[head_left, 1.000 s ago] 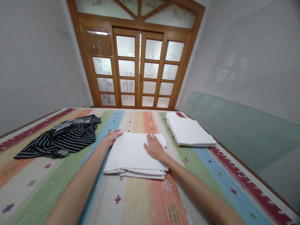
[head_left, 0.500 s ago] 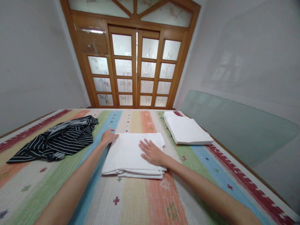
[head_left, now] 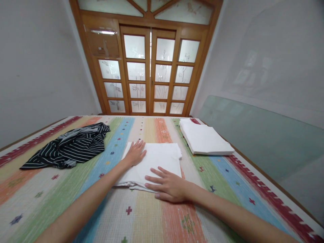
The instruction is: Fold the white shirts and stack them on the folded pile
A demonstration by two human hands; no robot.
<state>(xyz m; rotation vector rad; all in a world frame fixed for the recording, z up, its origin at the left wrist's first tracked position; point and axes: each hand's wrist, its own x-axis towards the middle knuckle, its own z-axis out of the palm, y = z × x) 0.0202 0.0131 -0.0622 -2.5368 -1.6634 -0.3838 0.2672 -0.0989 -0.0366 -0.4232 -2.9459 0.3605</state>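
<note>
A folded white cloth [head_left: 154, 157], its kind of garment unclear, lies in front of me on a striped, multicoloured bed cover [head_left: 141, 219]. On its upper left part rests my left hand [head_left: 135, 153], open and flat with the fingers pointing away from me. My right hand [head_left: 167, 185] is spread open over the cloth's near right corner, which it covers. Loose layers show along the near edge of the cloth. Neither hand grips anything.
Another folded white stack [head_left: 205, 138] lies at the right, near the bed's edge. A crumpled black garment with white stripes [head_left: 73, 145] is at the left. A greenish panel [head_left: 258, 135] leans on the right wall. Wooden doors [head_left: 150, 71] with glass panes stand beyond the bed.
My left hand has moved from the cloth's far left corner onto its top. My right hand has slid towards me, from the cloth's middle to its near right corner. The view has shifted slightly.
</note>
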